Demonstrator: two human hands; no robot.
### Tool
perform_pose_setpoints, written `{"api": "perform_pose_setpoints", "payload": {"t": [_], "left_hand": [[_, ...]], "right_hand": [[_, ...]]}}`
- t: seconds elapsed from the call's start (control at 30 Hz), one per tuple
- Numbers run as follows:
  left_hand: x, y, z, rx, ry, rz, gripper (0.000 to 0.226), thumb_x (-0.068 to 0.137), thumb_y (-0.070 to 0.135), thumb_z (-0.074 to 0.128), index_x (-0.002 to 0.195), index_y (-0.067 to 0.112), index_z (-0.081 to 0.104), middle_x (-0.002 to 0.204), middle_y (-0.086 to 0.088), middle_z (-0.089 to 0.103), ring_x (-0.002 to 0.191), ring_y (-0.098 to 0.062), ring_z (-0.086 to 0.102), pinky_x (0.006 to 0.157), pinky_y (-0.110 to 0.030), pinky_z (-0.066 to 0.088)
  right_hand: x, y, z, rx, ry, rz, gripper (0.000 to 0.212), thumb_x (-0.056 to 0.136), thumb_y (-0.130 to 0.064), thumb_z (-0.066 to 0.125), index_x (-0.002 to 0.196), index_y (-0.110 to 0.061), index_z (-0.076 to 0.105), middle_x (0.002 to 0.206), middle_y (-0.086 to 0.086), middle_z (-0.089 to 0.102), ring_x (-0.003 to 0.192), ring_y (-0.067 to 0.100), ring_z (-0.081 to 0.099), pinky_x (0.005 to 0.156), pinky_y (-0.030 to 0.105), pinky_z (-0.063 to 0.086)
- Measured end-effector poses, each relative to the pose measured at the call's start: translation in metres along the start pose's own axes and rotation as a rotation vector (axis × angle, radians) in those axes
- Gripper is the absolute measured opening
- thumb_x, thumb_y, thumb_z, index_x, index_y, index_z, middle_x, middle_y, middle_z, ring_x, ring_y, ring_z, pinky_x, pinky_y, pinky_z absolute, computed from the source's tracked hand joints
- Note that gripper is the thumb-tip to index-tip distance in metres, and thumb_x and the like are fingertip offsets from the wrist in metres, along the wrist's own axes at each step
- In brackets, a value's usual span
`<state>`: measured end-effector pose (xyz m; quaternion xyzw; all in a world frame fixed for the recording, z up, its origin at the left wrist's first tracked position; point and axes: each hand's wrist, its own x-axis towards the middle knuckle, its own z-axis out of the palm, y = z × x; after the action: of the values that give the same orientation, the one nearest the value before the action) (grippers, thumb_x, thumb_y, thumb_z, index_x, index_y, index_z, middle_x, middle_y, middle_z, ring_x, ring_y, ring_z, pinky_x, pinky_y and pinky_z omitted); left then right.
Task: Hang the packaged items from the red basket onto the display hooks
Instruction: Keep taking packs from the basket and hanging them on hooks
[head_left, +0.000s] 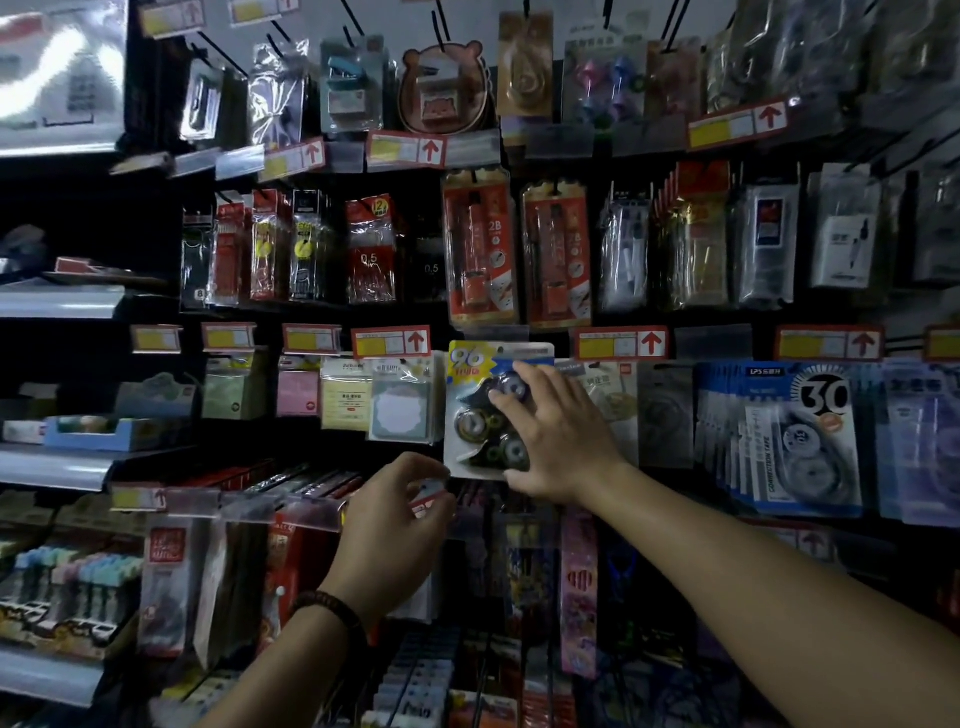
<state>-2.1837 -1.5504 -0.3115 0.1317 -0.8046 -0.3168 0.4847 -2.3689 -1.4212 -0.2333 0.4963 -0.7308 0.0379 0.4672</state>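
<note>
A blister pack of correction tape (478, 395), with a yellow "96" burst on its card, hangs at the middle of the display wall under a clear label holder. My right hand (550, 441) lies over its front, fingers spread on the tape rolls and thumb hooked under the lower edge. My left hand (395, 514), with a bead bracelet on the wrist, is just below and left of the pack. Its curled fingers pinch a small red-and-white price tag (430, 498) on the rail there. The red basket is out of view.
Rows of hooks carry packed stationery: pencil lead packs (371, 249) above, sticky notes (400, 410) to the left, blue "30" correction tapes (800, 436) to the right. Red arrow price labels (392, 343) line the rails. Grey shelves (57, 301) jut out on the left.
</note>
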Motion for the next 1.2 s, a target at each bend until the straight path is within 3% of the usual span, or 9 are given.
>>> {"api": "perform_pose_setpoints", "payload": {"t": [0.37, 0.6, 0.77, 0.87, 0.97, 1.03, 1.13, 1.2], "left_hand": [[-0.001, -0.004, 0.002, 0.091, -0.024, -0.004, 0.014, 0.096, 0.030, 0.074, 0.109, 0.032, 0.070, 0.116, 0.015, 0.070, 0.117, -0.009, 0.064, 0.100, -0.042, 0.056], [-0.007, -0.010, 0.002, 0.058, -0.043, 0.003, 0.011, 0.096, 0.032, 0.075, 0.106, 0.033, 0.072, 0.114, 0.016, 0.071, 0.113, -0.002, 0.064, 0.098, -0.041, 0.058], [-0.010, -0.013, -0.002, 0.030, -0.063, 0.002, 0.010, 0.097, 0.031, 0.075, 0.104, 0.036, 0.070, 0.115, 0.020, 0.070, 0.113, 0.004, 0.062, 0.094, -0.031, 0.057], [-0.010, -0.017, -0.006, 0.039, -0.055, 0.004, 0.013, 0.096, 0.031, 0.076, 0.103, 0.039, 0.068, 0.114, 0.019, 0.070, 0.110, 0.002, 0.064, 0.087, -0.025, 0.056], [-0.011, -0.020, -0.007, 0.057, -0.063, -0.001, 0.013, 0.097, 0.031, 0.075, 0.105, 0.038, 0.068, 0.118, 0.018, 0.068, 0.111, 0.000, 0.062, 0.093, -0.035, 0.058], [-0.013, -0.022, -0.007, 0.088, -0.079, -0.002, 0.012, 0.098, 0.033, 0.073, 0.109, 0.037, 0.068, 0.123, 0.015, 0.067, 0.115, -0.004, 0.060, 0.097, -0.037, 0.057], [-0.018, -0.021, -0.004, 0.071, -0.102, 0.012, 0.010, 0.100, 0.031, 0.071, 0.107, 0.038, 0.067, 0.123, 0.013, 0.066, 0.111, 0.002, 0.061, 0.088, -0.018, 0.056], [-0.023, -0.019, -0.003, 0.050, -0.133, 0.011, 0.012, 0.100, 0.027, 0.071, 0.105, 0.037, 0.068, 0.119, 0.015, 0.068, 0.108, 0.004, 0.064, 0.085, -0.016, 0.059]], "right_hand": [[0.015, -0.004, -0.011, -0.095, -0.067, -0.075, 0.101, 0.056, -0.073, 0.075, 0.140, -0.018, 0.061, 0.144, 0.021, 0.050, 0.133, 0.041, 0.046, 0.110, 0.054, 0.045], [0.012, -0.012, -0.014, -0.080, -0.035, -0.004, 0.100, 0.058, -0.075, 0.065, 0.140, -0.016, 0.061, 0.142, 0.023, 0.052, 0.130, 0.042, 0.047, 0.108, 0.054, 0.043], [0.010, -0.013, -0.009, -0.074, -0.079, 0.015, 0.098, 0.061, -0.075, 0.061, 0.140, -0.017, 0.061, 0.143, 0.021, 0.051, 0.131, 0.041, 0.045, 0.106, 0.052, 0.043], [0.014, -0.015, -0.005, -0.111, -0.135, 0.033, 0.102, 0.063, -0.074, 0.066, 0.147, -0.018, 0.055, 0.149, 0.022, 0.047, 0.135, 0.040, 0.042, 0.108, 0.052, 0.040], [0.016, -0.019, -0.003, -0.159, -0.190, 0.052, 0.103, 0.072, -0.067, 0.073, 0.156, -0.018, 0.042, 0.162, 0.026, 0.031, 0.143, 0.042, 0.034, 0.115, 0.053, 0.034], [0.015, -0.021, -0.002, -0.173, -0.220, 0.060, 0.097, 0.079, -0.055, 0.076, 0.159, -0.018, 0.035, 0.167, 0.026, 0.019, 0.148, 0.043, 0.029, 0.119, 0.053, 0.030], [0.007, -0.022, -0.004, -0.133, -0.214, 0.069, 0.071, 0.085, -0.043, 0.073, 0.146, -0.016, 0.051, 0.168, 0.026, 0.019, 0.149, 0.044, 0.027, 0.121, 0.052, 0.028], [-0.001, -0.022, -0.006, -0.078, -0.214, 0.071, 0.060, 0.087, -0.042, 0.069, 0.139, -0.015, 0.058, 0.167, 0.026, 0.024, 0.150, 0.043, 0.027, 0.122, 0.052, 0.027]]}}
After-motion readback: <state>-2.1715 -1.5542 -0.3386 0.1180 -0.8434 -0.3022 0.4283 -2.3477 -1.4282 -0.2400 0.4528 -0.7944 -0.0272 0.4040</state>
